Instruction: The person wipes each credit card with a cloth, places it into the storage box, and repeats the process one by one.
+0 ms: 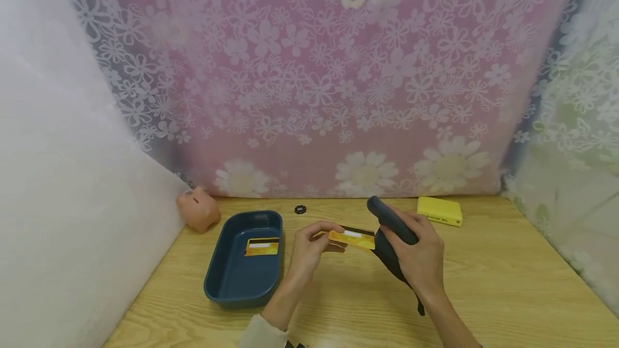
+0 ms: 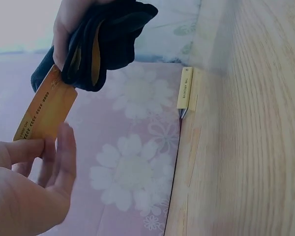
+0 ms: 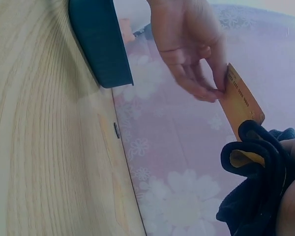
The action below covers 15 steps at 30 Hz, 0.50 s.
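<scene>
Cream cloth of a sleeve (image 1: 263, 333) lies nearest, around the left forearm. Beyond it, the left hand (image 1: 308, 248) pinches the outer end of an orange card (image 1: 355, 238) between thumb and fingers (image 1: 326, 226), above the tabletop (image 1: 483, 278). The card stretches from those fingertips toward the right hand (image 1: 422, 251), its other end meeting a dark blue cloth pouch (image 1: 393, 223); the folds hide that end, so how far in it sits I cannot tell. The right hand's fingers are wrapped around the pouch, which is folded and tilted. Orange also shows within a fold in both wrist views, though whether it is card or lining is unclear.

Left of the hands stands a blue tray (image 1: 242, 278), a second orange card (image 1: 262, 246) lying in it against the right side. Farther back, a pink piggy bank (image 1: 199, 211) sits just beside the tray, a black chip (image 1: 300, 209) lies flat, and a yellow book (image 1: 439, 209) rests at right. Behind hangs a pink flowered curtain (image 1: 314, 95).
</scene>
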### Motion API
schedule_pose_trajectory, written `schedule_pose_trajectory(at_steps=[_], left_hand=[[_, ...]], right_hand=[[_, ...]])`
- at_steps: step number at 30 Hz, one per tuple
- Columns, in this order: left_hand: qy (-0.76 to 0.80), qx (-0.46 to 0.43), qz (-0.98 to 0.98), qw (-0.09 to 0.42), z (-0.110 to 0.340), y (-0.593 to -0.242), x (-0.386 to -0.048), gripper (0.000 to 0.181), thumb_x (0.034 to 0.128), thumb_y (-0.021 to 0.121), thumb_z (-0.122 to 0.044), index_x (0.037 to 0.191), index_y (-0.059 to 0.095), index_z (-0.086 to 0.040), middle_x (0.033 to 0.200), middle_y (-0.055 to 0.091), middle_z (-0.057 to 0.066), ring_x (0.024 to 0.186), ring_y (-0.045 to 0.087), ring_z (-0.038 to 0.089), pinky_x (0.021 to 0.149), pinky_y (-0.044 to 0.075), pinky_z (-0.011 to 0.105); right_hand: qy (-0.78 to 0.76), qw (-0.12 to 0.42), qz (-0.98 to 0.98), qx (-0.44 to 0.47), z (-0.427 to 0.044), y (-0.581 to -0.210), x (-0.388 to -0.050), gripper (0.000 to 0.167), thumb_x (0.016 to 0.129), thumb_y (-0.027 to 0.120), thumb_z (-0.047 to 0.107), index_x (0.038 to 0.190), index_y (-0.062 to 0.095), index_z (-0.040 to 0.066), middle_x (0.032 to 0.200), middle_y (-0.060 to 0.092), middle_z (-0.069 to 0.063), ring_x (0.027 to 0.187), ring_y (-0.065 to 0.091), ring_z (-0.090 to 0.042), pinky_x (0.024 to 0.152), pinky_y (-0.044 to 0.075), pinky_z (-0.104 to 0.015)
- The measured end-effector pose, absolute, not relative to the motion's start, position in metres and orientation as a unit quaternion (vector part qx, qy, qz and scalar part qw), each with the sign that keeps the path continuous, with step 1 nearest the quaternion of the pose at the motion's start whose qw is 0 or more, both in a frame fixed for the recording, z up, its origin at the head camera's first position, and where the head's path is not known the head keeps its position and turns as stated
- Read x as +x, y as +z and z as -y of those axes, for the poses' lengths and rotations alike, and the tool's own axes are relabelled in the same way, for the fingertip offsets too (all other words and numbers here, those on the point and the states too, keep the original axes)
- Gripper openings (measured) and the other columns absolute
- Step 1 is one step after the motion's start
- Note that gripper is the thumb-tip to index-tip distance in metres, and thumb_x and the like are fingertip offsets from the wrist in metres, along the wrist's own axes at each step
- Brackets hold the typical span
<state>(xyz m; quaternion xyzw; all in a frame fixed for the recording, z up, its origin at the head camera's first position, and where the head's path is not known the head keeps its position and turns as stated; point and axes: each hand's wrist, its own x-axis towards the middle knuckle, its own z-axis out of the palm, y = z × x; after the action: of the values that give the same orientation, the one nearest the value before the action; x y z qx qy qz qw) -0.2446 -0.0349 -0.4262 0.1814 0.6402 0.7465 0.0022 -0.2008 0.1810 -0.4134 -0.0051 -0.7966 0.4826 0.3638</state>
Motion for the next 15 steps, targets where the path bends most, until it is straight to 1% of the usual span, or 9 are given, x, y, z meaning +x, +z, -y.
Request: schedule_pose_trajectory(at_steps=[1, 3, 6, 8, 10, 12, 14, 15], left_hand=[[0.748, 0.187, -0.636, 0.009, 0.0357, -0.4262, -0.2447, 0.025, 0.1043, 0.053, 0.004, 0.114, 0.076, 0.002, 0.123, 0.067, 0.015, 0.094, 0.076, 0.03, 0.087, 0.064, 0.044], [0.75, 0.2, -0.63, 0.019, 0.0372, -0.4262, -0.2452, 0.027, 0.105, 0.051, 0.003, 0.119, 0.075, 0.0, 0.125, 0.068, 0.015, 0.092, 0.077, 0.032, 0.09, 0.063, 0.045], [0.757, 0.214, -0.617, 0.03, 0.0386, -0.4255, -0.2463, 0.034, 0.1035, 0.048, 0.004, 0.124, 0.074, -0.001, 0.129, 0.068, 0.015, 0.104, 0.073, 0.028, 0.092, 0.062, 0.047], [0.761, 0.221, -0.609, 0.038, 0.0398, -0.4252, -0.2464, 0.037, 0.1011, 0.046, 0.003, 0.126, 0.073, 0.001, 0.131, 0.067, 0.016, 0.103, 0.072, 0.027, 0.092, 0.062, 0.048], [0.765, 0.227, -0.601, 0.045, 0.0412, -0.4249, -0.2467, 0.035, 0.1023, 0.049, -0.001, 0.128, 0.072, 0.002, 0.132, 0.066, 0.018, 0.101, 0.072, 0.024, 0.092, 0.062, 0.05], [0.764, 0.23, -0.601, 0.048, 0.0425, -0.4247, -0.2467, 0.033, 0.1041, 0.054, -0.006, 0.131, 0.07, 0.002, 0.132, 0.065, 0.02, 0.092, 0.076, 0.024, 0.093, 0.061, 0.049], [0.763, 0.231, -0.602, 0.045, 0.0435, -0.4243, -0.2471, 0.032, 0.1044, 0.062, -0.011, 0.135, 0.069, -0.001, 0.127, 0.067, 0.02, 0.088, 0.078, 0.025, 0.093, 0.061, 0.048], [0.763, 0.231, -0.602, 0.043, 0.0439, -0.4238, -0.2474, 0.034, 0.1032, 0.065, -0.011, 0.136, 0.068, -0.003, 0.122, 0.068, 0.019, 0.089, 0.078, 0.027, 0.093, 0.061, 0.048]], right_hand=[[0.483, 0.362, 0.797, -0.005, -0.1813, -0.4132, -0.2009, 0.047, 0.086, 0.088, 0.012, 0.127, 0.077, 0.03, 0.115, 0.068, 0.001, 0.099, 0.061, -0.008, 0.08, 0.046, -0.01], [0.482, 0.36, 0.799, -0.006, -0.1821, -0.4129, -0.2008, 0.047, 0.086, 0.087, 0.012, 0.128, 0.077, 0.03, 0.115, 0.068, 0.001, 0.099, 0.06, -0.009, 0.08, 0.046, -0.01], [0.486, 0.358, 0.797, -0.006, -0.1832, -0.4126, -0.2006, 0.047, 0.087, 0.087, 0.012, 0.129, 0.077, 0.029, 0.115, 0.068, 0.001, 0.098, 0.06, -0.008, 0.079, 0.047, -0.01], [0.487, 0.358, 0.796, -0.008, -0.184, -0.4127, -0.2006, 0.046, 0.087, 0.087, 0.012, 0.129, 0.077, 0.029, 0.115, 0.068, 0.001, 0.097, 0.059, -0.006, 0.078, 0.047, -0.009], [0.488, 0.356, 0.797, -0.009, -0.1844, -0.4126, -0.2006, 0.046, 0.087, 0.086, 0.012, 0.129, 0.076, 0.029, 0.115, 0.068, 0.001, 0.097, 0.059, -0.003, 0.078, 0.047, -0.009], [0.489, 0.355, 0.797, -0.01, -0.1851, -0.4123, -0.2008, 0.046, 0.087, 0.087, 0.013, 0.129, 0.076, 0.029, 0.115, 0.068, 0.002, 0.097, 0.059, -0.002, 0.078, 0.047, -0.009], [0.492, 0.354, 0.795, -0.009, -0.1859, -0.4112, -0.2011, 0.046, 0.087, 0.087, 0.013, 0.129, 0.076, 0.029, 0.115, 0.068, 0.002, 0.096, 0.059, -0.001, 0.077, 0.048, -0.009], [0.492, 0.355, 0.795, -0.009, -0.1863, -0.4105, -0.2013, 0.046, 0.087, 0.086, 0.013, 0.129, 0.076, 0.029, 0.115, 0.068, 0.002, 0.096, 0.059, -0.001, 0.077, 0.048, -0.009]])
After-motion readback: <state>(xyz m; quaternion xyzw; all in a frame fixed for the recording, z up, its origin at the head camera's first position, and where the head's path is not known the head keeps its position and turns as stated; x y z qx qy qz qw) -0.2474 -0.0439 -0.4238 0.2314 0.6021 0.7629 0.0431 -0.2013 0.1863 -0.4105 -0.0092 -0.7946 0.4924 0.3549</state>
